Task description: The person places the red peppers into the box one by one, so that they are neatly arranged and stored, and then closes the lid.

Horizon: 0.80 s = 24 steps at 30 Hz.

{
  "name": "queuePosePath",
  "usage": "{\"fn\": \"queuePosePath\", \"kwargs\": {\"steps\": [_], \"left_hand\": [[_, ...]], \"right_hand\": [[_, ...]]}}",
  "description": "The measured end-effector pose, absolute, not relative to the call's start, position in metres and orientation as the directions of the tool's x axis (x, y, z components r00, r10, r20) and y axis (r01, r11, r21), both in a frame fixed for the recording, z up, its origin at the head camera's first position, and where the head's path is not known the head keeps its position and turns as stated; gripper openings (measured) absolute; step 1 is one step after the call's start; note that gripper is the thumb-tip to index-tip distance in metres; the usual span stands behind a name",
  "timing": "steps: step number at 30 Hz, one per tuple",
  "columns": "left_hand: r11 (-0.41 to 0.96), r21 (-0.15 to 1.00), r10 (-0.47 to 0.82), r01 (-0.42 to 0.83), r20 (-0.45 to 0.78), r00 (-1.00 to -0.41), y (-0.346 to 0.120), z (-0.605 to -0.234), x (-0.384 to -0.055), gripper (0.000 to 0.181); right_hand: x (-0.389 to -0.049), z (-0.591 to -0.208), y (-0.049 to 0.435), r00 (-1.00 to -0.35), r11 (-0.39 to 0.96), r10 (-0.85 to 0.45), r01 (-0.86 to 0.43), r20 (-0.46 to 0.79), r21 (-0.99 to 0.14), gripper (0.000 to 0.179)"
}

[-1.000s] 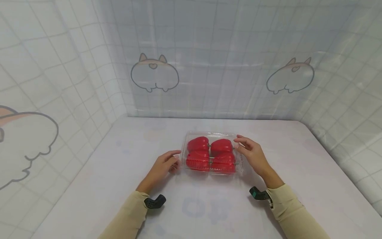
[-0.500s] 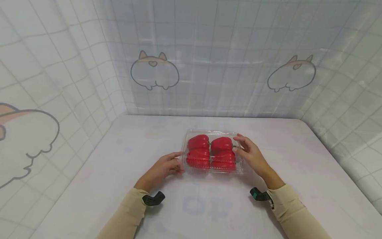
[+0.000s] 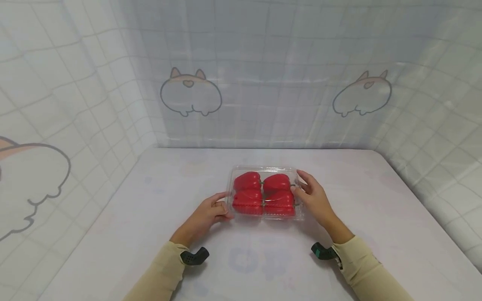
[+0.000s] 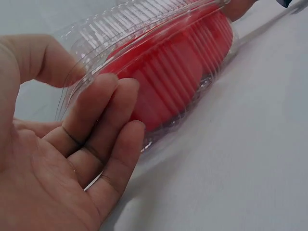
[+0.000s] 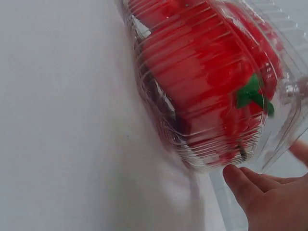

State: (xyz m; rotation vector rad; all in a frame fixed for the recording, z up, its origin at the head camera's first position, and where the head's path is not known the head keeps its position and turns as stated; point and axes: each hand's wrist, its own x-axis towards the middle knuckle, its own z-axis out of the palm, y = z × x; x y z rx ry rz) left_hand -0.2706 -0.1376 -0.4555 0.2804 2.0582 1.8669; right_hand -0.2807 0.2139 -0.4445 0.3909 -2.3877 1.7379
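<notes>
On the white table sits a clear plastic clamshell box (image 3: 266, 169) with its lid down. Several red bell peppers (image 3: 277, 182) lie inside in two rows; a green stem (image 5: 250, 92) shows through the wall in the right wrist view. My left hand (image 3: 205, 215) pinches the box's rim at its left end, with fingers (image 4: 102, 98) against the ribbed side in the left wrist view. At the right end, my right hand (image 3: 315, 200) holds the rim, thumb toward the near side and fingers at the far corner. Part of that hand is outside the right wrist view.
The tabletop (image 3: 180, 167) stretches around the box. Tile-patterned sheets with cartoon animals hang as a back wall (image 3: 278, 83) and on both sides. A dark camera mount (image 3: 194, 256) sits on the left wrist, another (image 3: 324, 251) on the right.
My left hand has moved right onto the box's left edge, its fingers now under the rim. My right hand has closed in on the right edge. The box stays in place.
</notes>
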Motion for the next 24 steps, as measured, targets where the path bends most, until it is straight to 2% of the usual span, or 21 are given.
{"fn": "queuePosePath", "kwargs": {"steps": [13,19,24], "left_hand": [[0.043,0.996,0.363,-0.084,-0.094,-0.927,-0.13,-0.453,-0.269,0.062],[-0.004,0.995,0.369,-0.097,-0.088,-0.925,-0.128,-0.454,-0.27,0.065],[0.019,0.992,0.332,-0.126,-0.125,-0.935,-0.126,-0.455,-0.269,0.063]], "right_hand": [[-0.277,-0.443,0.212,-0.964,0.257,-0.101,-0.263,0.245,-0.93,0.068],[-0.28,-0.444,0.214,-0.966,0.277,-0.092,-0.258,0.241,-0.926,0.068],[-0.28,-0.447,0.218,-0.971,0.329,-0.068,-0.237,0.227,-0.914,0.068]]}}
